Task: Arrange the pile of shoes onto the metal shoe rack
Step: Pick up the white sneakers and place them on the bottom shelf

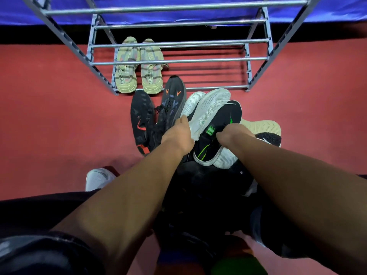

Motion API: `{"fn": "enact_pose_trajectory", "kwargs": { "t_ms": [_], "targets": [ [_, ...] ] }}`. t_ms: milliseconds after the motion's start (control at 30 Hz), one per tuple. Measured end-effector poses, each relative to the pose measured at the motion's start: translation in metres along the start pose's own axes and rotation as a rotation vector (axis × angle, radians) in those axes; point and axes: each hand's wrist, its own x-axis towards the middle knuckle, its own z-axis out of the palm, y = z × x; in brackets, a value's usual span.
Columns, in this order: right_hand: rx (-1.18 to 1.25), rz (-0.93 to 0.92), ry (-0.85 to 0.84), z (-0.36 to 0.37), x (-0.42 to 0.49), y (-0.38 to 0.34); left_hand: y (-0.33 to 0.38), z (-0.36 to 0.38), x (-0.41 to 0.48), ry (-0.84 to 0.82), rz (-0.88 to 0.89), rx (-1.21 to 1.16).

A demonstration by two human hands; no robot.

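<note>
A metal shoe rack (178, 61) stands ahead on the red floor. A pair of beige-green sneakers (139, 66) sits at the left of its bottom tier. In front lies a pile: two black sneakers with orange marks (156, 114), a white sneaker (208, 108), a black sneaker with green accents (218, 133), and a beige sneaker (262, 127) behind it. My left hand (178, 133) is closed on the heel edge of the white sneaker. My right hand (234, 133) pinches the collar of the black-and-green sneaker.
A blue cloth (178, 8) hangs behind the rack. A white shoe (98, 178) shows at lower left beside my dark-clad knee. Open red floor lies left and right of the pile. The rack's upper tiers hold nothing.
</note>
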Motion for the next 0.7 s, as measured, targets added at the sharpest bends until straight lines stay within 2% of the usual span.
{"fn": "enact_pose_trajectory", "kwargs": {
  "t_ms": [100,200,267,333,467,533,600,700],
  "targets": [
    [-0.028,-0.050,0.122,-0.001,0.010,-0.003,0.001,-0.006,0.014,-0.005,0.014,0.077],
    [0.053,-0.152,0.073,-0.001,0.021,-0.011,-0.001,-0.011,0.026,-0.087,0.037,0.098],
    [0.069,-0.184,0.053,0.000,0.026,-0.013,-0.003,-0.011,0.027,-0.076,0.037,0.062],
    [0.046,-0.201,0.063,0.000,0.030,-0.012,-0.004,-0.013,0.027,0.020,0.033,-0.051],
    [0.040,-0.232,0.122,-0.001,0.042,-0.015,-0.007,-0.040,0.026,0.218,-0.084,-0.636],
    [0.104,-0.245,0.193,-0.003,0.050,-0.021,-0.020,-0.052,0.027,0.258,-0.119,-0.793],
    [0.178,-0.254,0.234,-0.006,0.058,-0.029,-0.039,-0.061,0.029,0.248,-0.175,-0.856],
    [0.326,-0.251,0.247,-0.013,0.069,-0.040,-0.072,-0.060,0.028,0.219,-0.307,-0.740]
  ]
}}
